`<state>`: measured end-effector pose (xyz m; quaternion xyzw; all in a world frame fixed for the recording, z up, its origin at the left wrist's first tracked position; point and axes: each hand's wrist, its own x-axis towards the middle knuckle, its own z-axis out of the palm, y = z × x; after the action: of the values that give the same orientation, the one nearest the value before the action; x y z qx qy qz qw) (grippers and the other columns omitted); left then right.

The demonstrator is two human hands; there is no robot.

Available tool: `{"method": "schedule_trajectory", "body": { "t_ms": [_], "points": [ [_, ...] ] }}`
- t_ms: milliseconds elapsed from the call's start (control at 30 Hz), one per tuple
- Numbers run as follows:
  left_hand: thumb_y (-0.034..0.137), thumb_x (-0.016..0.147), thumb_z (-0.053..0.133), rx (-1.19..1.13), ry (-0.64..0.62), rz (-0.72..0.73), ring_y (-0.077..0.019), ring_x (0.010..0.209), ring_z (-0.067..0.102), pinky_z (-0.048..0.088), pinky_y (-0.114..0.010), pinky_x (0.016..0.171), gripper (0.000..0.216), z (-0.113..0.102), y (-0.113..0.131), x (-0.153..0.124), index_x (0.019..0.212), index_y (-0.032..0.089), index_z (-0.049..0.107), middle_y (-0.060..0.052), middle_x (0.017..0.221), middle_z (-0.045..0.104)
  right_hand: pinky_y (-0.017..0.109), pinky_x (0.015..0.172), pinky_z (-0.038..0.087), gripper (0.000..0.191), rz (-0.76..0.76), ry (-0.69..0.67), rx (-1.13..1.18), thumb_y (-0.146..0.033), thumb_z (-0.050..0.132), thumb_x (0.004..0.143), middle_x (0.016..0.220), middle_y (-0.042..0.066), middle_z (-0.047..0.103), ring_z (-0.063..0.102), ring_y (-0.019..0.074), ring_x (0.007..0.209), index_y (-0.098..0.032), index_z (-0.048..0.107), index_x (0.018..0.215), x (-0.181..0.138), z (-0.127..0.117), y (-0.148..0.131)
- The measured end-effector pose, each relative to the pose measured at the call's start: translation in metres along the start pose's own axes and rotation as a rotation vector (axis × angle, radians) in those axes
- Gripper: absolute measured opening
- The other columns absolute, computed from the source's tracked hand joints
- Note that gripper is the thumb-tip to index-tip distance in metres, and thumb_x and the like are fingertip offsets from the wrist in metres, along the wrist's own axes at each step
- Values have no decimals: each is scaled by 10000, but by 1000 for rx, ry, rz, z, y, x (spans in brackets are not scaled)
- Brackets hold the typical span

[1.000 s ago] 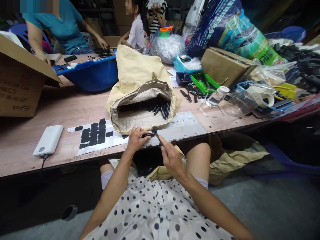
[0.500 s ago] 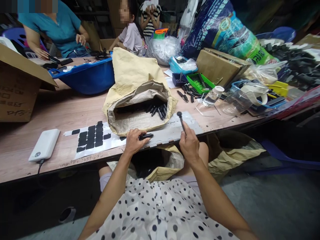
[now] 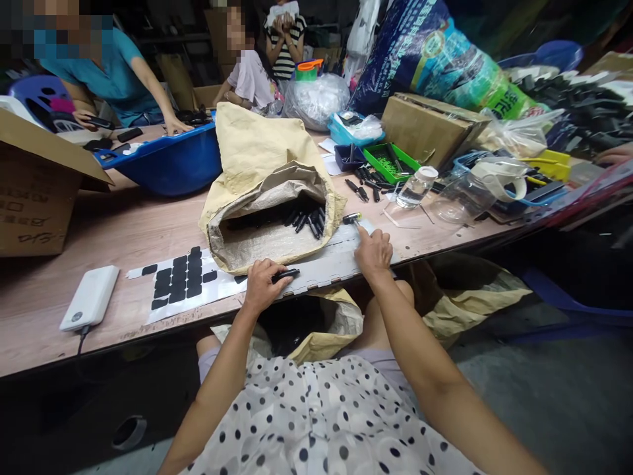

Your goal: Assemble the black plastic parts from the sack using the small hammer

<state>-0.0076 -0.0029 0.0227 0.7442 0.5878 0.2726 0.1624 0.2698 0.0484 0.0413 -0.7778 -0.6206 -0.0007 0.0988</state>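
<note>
My left hand (image 3: 266, 285) is closed around a black pen-like tube (image 3: 285, 273) at the table's front edge, its dark end sticking out to the right. My right hand (image 3: 374, 254) is closed on the handle of a small hammer (image 3: 352, 218). The hammer's dark head has a yellowish end and is low over the far edge of a grey-white board (image 3: 329, 262); whether it touches is unclear. Just behind my left hand, a beige woven sack (image 3: 270, 145) lies open towards me, with several black tubes (image 3: 309, 221) inside.
A sheet of black stickers (image 3: 141, 272) and a white power bank (image 3: 90, 298) lie left. Behind stand a blue basin (image 3: 173, 161) and a green tray (image 3: 390, 163). A clear bottle (image 3: 417, 188) stands right. Another open sack (image 3: 336, 323) is at my lap. A co-worker (image 3: 116, 79) sits opposite.
My right hand has tipped the hammer from upright to lying over, its head now sideways. The left hand keeps the tube in place. The co-worker's arm has reached to the blue basin.
</note>
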Motion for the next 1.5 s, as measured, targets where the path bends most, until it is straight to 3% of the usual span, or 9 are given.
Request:
{"method": "schedule_trajectory", "body": {
  "t_ms": [167,267,533,633,833,967,1100,1333,1500],
  "points": [
    [335,883,683,-123,122,273,-204,823,595,492,-353,781,134,0,12,-26,935,221,729,-44,851,677,358,777,359,451,41,129,9,-162,457,943,1181,152,531,480,273,1004,-269,644,1340,-1,13,-3],
    [312,919,628,-189,55,420,-177,756,615,509,-305,693,142,11,24,-60,959,202,709,-46,828,673,379,795,327,447,22,157,-10,-156,453,939,1116,141,556,471,270,984,-261,659,1322,-1,17,-2],
    [155,821,656,61,-493,39,-196,782,688,531,-282,678,141,34,33,-100,914,215,743,-35,875,706,388,788,309,460,12,168,-28,-181,472,921,1097,156,563,448,289,992,-246,640,1344,-2,21,-3],
    [179,829,664,-135,-453,90,-172,759,677,529,-263,697,140,25,54,-74,922,228,757,-20,840,724,388,787,312,460,9,169,-38,-192,470,925,1105,157,561,446,291,997,-248,631,1351,-2,22,-4],
    [249,862,604,-259,91,-175,-170,730,653,506,-275,708,152,18,93,42,847,182,739,-40,793,725,386,788,316,458,5,158,-54,-200,475,928,1112,159,567,456,291,1001,-239,620,1361,-3,20,-6],
    [242,804,634,-51,85,-473,-256,907,690,488,-317,756,108,33,93,109,801,171,715,-105,886,745,380,787,309,456,15,148,-60,-196,459,938,1113,152,576,466,284,993,-241,614,1364,-4,17,-9],
    [268,763,662,40,-22,-574,-296,932,699,472,-329,715,99,43,90,128,711,187,684,-154,949,745,377,778,302,451,22,151,-57,-192,431,952,1117,150,581,472,280,987,-243,610,1363,-4,17,-11],
    [263,774,655,-120,182,-341,-181,749,634,455,-273,680,131,10,69,79,895,217,676,-18,854,722,377,800,308,428,32,156,-37,-213,421,965,1123,150,579,480,279,996,-236,610,1349,-4,17,-11],
    [303,773,695,-204,38,-13,-163,712,591,469,-273,678,133,-5,34,11,884,232,713,4,790,684,384,830,326,456,81,104,-16,-246,414,984,1135,161,584,504,285,1016,-224,545,1420,-1,11,-12]
  ]
}}
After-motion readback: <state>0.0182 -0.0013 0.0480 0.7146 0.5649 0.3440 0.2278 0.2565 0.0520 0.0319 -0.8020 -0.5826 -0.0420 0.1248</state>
